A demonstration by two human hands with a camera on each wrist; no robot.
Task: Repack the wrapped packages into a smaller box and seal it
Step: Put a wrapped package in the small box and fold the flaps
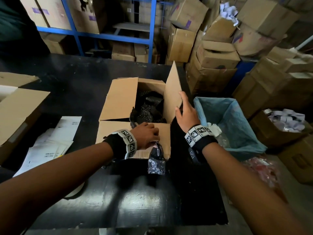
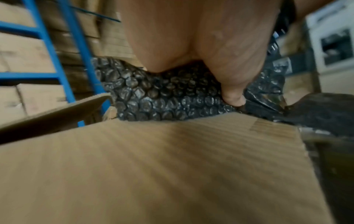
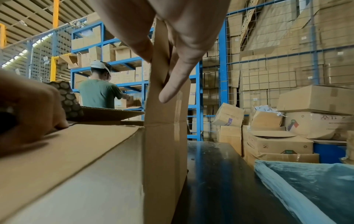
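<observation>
A small brown cardboard box (image 1: pixel 118 100) stands open on the black table (image 1: pixel 135 200), with black bubble-wrapped packages (image 1: pixel 149 107) inside. My left hand (image 1: pixel 150 136) is over the near flap (image 1: pixel 116 131) and grips another black bubble-wrapped package (image 1: pixel 156 160), which hangs over that flap's front edge. In the left wrist view the fingers (image 2: pixel 233 97) dig into its bubble wrap (image 2: pixel 162 94) above the flap (image 2: pixel 153 166). My right hand (image 1: pixel 182 107) pinches the upright right flap (image 1: pixel 172 92), thumb inside and fingers (image 3: pixel 172 84) outside.
A bin lined with a blue bag (image 1: pixel 228 122) stands right of the table. Loose papers (image 1: pixel 55 141) and a larger open box (image 1: pixel 20 112) lie at the left. Blue shelving (image 1: pixel 110 34) and stacked cartons (image 1: pixel 211 56) fill the back. A person in a green shirt (image 3: pixel 97 94) works at the shelves.
</observation>
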